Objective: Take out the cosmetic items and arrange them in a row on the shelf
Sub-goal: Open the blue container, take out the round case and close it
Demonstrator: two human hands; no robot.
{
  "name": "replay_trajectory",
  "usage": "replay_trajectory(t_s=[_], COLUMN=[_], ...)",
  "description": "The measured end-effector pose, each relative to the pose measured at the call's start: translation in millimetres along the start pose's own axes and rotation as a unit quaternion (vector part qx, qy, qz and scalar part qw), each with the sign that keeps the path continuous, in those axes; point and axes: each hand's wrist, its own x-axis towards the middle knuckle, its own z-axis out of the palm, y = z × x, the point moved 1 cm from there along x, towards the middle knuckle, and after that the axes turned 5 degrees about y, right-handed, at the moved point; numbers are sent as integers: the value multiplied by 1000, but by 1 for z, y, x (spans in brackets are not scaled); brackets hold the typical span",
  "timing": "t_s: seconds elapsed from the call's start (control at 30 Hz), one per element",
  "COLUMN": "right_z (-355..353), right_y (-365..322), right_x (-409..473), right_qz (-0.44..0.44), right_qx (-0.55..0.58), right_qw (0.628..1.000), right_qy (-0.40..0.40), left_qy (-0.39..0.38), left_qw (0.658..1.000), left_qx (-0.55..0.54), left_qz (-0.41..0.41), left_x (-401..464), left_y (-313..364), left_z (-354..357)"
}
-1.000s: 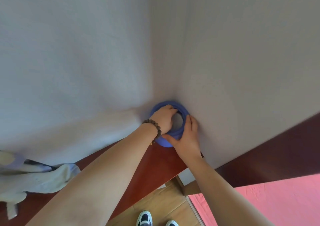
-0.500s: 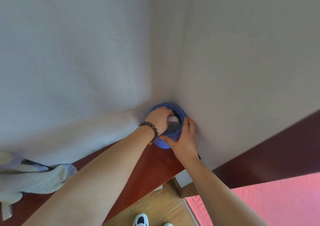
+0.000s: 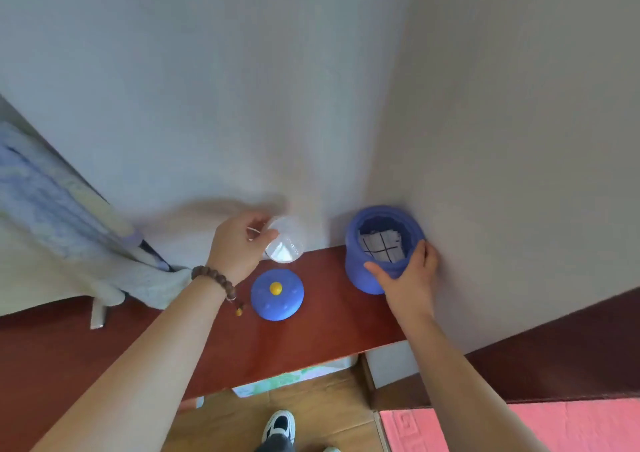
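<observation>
Both bare forearms reach forward and up from the lower edge of the view, the left from the lower left, the right from lower centre. The left hand (image 3: 239, 250) is seen from its back, fingers curled round a white jar (image 3: 284, 243) that sits at its fingertips — a dark bead bracelet (image 3: 214, 280) circles the wrist just behind. The right hand (image 3: 407, 275) cups the near side of a blue pot (image 3: 360, 271), thumb pressed on the wall, fingers wrapped over its rim.
</observation>
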Motion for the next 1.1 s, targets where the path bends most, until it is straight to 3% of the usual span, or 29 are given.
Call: replay_trajectory(t_s=[0.2,0.47,0.6,0.67,0.77,0.87,1.0,1.1], right_z=[4,5,4,4,3,4,4,4], right_y=[-3,-3,-3,-4,-5,-5,-4,-4], right_x=[-5,-3,-3,-4,-4,-5,-6,-5], right_qz=[-11,7,8,8,7,7,12,12], right_qx=[-14,-2,-8,-11,-13,-10,-5,-1], right_qw=[1000,1000,1000,1000,1000,1000,1000,1000], right_qy=[15,2,3,5,8,7,9,5], left_qy=[18,22,77,57,-1,3,-19,-92], left_qw=[985,961,954,958,961,956,984,985], left_qx=[63,176,170,146,152,203,176,147], left_qz=[-160,-213,-233,-239,-232,-211,-15,20], left_x=[-52,-91,-93,-94,-93,-95,-90,-72], left_y=[-114,-174,-187,-189,-192,-181,-135,-114], left_z=[-39,-55,-59,-58,-58,-57,-25,14])
